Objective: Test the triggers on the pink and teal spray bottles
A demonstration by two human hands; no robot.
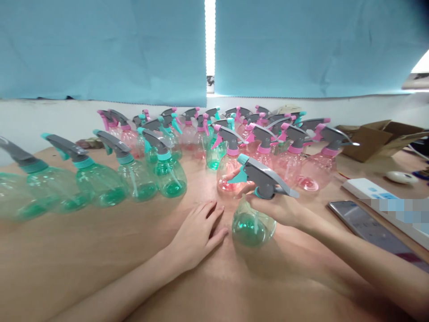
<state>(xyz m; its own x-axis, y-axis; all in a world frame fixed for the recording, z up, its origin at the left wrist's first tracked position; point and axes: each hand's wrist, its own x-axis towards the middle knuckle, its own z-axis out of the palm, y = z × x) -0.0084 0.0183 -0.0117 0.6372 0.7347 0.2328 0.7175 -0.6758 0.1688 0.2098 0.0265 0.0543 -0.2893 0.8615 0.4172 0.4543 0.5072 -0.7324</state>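
Note:
My right hand (268,206) is wrapped round the neck of a green spray bottle (254,228), just under its grey head with a teal nozzle and trigger. The bottle is clear and tilts slightly; whether its base touches the table I cannot tell. To its left, my left hand (203,230) lies flat on the wooden table (140,259), fingers stretched out and holding nothing. A pink spray bottle (231,172) stands just behind the right hand, which partly hides it. Left of my hands, a row of green spray bottles (137,183) runs toward the left edge.
Many more pink and green spray bottles crowd the table's back, including a pink one (313,172) at the right. Further right are a phone (365,228), a white power strip (368,190), a white mouse (401,177) and an open cardboard box (365,141). Blue cloth (107,49) hangs behind.

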